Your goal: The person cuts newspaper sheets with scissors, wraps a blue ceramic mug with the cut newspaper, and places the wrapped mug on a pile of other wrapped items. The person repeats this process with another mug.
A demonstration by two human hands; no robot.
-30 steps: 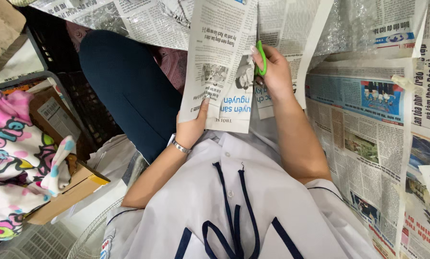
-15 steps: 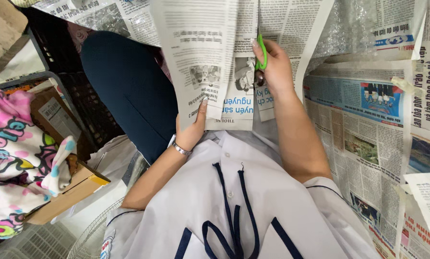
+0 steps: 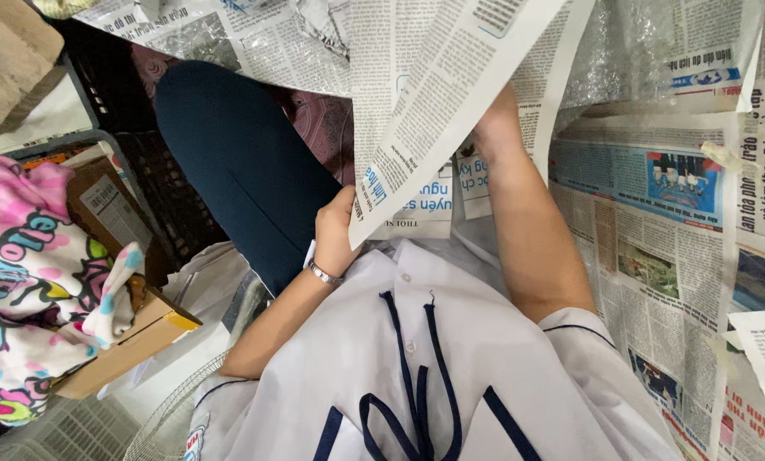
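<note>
nearest lay the person's white collared shirt with dark blue ribbon trim (image 3: 417,376), and from it both bare forearms reached away. the left hand (image 3: 338,232), a thin silver bracelet (image 3: 323,273) at its wrist, was closed on the lower left edge of the large printed newspaper sheet (image 3: 434,111), thumb on the near face and fingers hidden behind. the right hand (image 3: 495,128) was further off and mostly tucked behind the same sheet; it seemed to be gripping the paper there, but whether it held anything else could not be told. the sheet stood raised over the lap, tilted, its top bending over. it looked very light, limp and easy to tear or crease, so a hold near the edges with both hands, kept taut, seemed the soundest. to the left lay a dark blue trouser leg (image 3: 237,171), a brown cardboard box (image 3: 135,333) and a pink patterned cloth (image 3: 24,282); more spread newspaper pages (image 3: 656,256) covered the right and far side.
</note>
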